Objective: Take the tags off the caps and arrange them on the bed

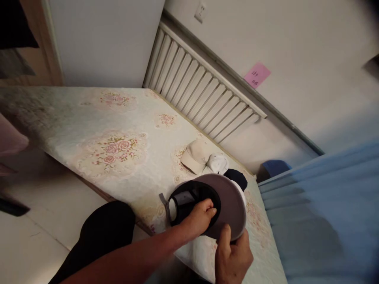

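A wide-brimmed grey cap [229,197] is turned with its dark inside toward me; a strap with a back opening hangs at its left end. My right hand [233,256] grips the brim's lower edge between thumb and fingers. My left hand [202,216] is closed inside the crown near where the brim begins; what its curled fingers hold, if anything, is hidden. Just beyond the cap on the bed lie a beige cap [196,156], a white cap [218,162] and a dark navy cap [237,178], the last partly covered by the brim.
The bed [142,114] has a pale floral cover. A white radiator [192,75] runs along the wall behind it, with a pink note [257,75] above. A blue curtain [331,213] hangs on the right. My dark-clad knee [106,225] is at the bed's front edge.
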Available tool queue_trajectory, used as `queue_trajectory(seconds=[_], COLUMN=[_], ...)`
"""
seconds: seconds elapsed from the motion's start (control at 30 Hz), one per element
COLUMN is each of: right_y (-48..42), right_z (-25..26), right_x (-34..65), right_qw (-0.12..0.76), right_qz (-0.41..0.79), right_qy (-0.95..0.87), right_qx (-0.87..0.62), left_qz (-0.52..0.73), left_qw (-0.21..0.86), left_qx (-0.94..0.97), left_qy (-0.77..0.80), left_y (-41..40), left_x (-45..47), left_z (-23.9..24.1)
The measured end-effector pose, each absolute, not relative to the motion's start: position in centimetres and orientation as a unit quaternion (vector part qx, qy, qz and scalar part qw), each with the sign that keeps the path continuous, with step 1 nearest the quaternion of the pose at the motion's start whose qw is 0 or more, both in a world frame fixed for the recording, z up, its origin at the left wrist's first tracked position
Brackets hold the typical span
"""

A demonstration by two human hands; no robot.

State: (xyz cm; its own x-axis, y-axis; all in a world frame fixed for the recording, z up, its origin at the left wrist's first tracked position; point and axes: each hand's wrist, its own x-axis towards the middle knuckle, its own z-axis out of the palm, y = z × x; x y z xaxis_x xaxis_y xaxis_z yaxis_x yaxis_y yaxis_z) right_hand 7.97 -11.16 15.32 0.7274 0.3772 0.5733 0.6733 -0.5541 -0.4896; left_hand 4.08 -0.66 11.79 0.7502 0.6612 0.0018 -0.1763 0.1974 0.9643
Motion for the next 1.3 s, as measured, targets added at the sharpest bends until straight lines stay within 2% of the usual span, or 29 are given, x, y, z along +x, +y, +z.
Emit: queue_trajectory(seconds=[0.1, 0.2, 0.33, 0.43, 0.53, 0.67, 0.9, 1.0, 1.13, 1.3], right_y=[-12.2, -13.1, -14.2, -14.9, -15.6, -16.5, -17.5, -17.8, -18.1, -18.3], right_z=[16.0, 16.5, 16.9, 17.3, 17.8, 18.1, 17.4, 17.1, 16.9, 16.8], right_x=[8.1, 8.1, 8.1, 7.8, 7.2, 6.5, 7.1, 7.2, 7.1, 6.9], right_qw=[0.372, 0.384, 0.386, 0.396, 0.402, 0.408, 0.413, 0.415, 0.408, 0.394], right_qz=[-0.209, -0.202, -0.198, -0.192, -0.193, -0.189, -0.199, -0.205, -0.227, -0.256], right_qy=[-0.308, -0.313, -0.305, -0.304, -0.305, -0.330, -0.347, -0.353, -0.362, -0.383], right_qx=[-0.850, -0.845, -0.848, -0.845, -0.841, -0.830, -0.818, -0.813, -0.807, -0.796], left_qz=[0.318, 0.408, 0.478, 0.478, 0.419, 0.330, 0.257, 0.287, 0.347, 0.360], left_qw=[0.652, 0.529, 0.464, 0.419, 0.396, 0.433, 0.579, 0.620, 0.621, 0.661], left_qx=[0.643, 0.683, 0.692, 0.735, 0.790, 0.805, 0.732, 0.675, 0.639, 0.597], left_qy=[0.245, 0.294, 0.278, 0.235, 0.210, 0.234, 0.251, 0.280, 0.294, 0.277], left_y=[-1.9, -3.5, -6.2, -8.5, -10.8, -12.5, -11.8, -11.4, -11.4, -11.1], left_x=[3.6, 2.5, 0.7, -0.2, -0.4, -0.5, -0.7, -0.3, -0.4, -0.5], left_z=[12.1, 12.0, 12.4, 12.6, 12.4, 12.5, 14.0, 13.9, 14.1, 15.1])
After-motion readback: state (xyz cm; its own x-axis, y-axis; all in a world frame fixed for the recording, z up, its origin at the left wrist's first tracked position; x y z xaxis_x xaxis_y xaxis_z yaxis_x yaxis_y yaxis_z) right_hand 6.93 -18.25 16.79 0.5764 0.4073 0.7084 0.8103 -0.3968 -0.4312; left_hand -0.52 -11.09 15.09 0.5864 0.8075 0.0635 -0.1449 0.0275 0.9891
